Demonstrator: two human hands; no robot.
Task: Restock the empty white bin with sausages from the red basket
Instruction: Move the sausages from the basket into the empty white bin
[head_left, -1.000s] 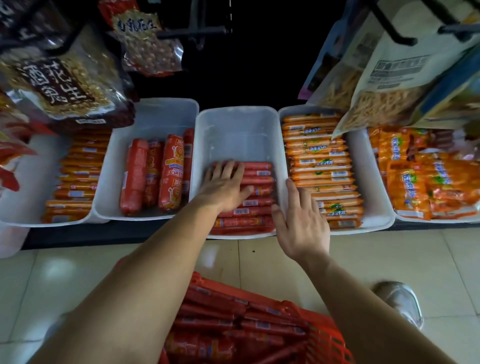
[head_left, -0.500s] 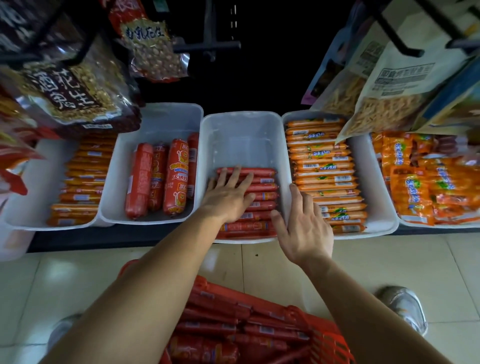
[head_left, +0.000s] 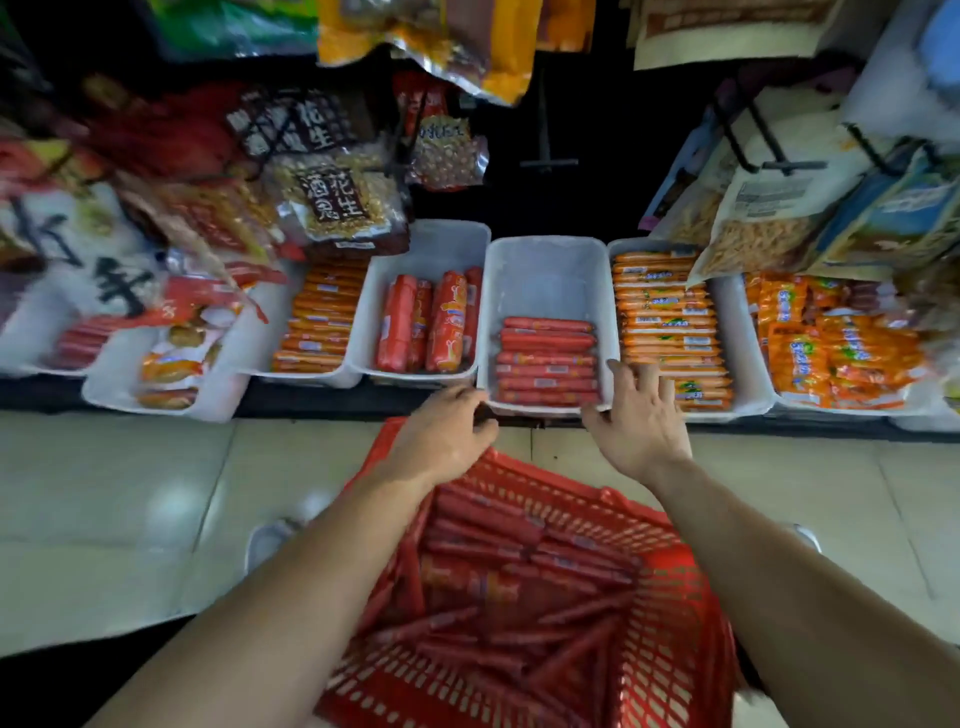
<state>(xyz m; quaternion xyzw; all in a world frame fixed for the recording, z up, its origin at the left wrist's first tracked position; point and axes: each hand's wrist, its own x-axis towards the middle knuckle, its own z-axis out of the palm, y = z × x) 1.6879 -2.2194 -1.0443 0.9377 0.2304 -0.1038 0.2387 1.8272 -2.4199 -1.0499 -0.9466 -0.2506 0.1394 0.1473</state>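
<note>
Here, the white bin (head_left: 545, 270) sits on the shelf (head_left: 311, 397), its near half filled with a flat stack of red sausages (head_left: 545, 364) lying crosswise and its far half bare. Our left hand (head_left: 441, 441) hovers just before the bin's front-left corner, fingers (head_left: 470, 402) loosely curled and holding nothing, while our right hand (head_left: 641, 421) is spread over the front-right corner, fingertips (head_left: 649, 376) reaching past the rim; whether either touches the bin, we cannot tell. Beneath both our forearms, on the floor (head_left: 130, 493), stands the red basket (head_left: 675, 623), with more sausages heaped loosely inside, nearer to us than either hand.
</note>
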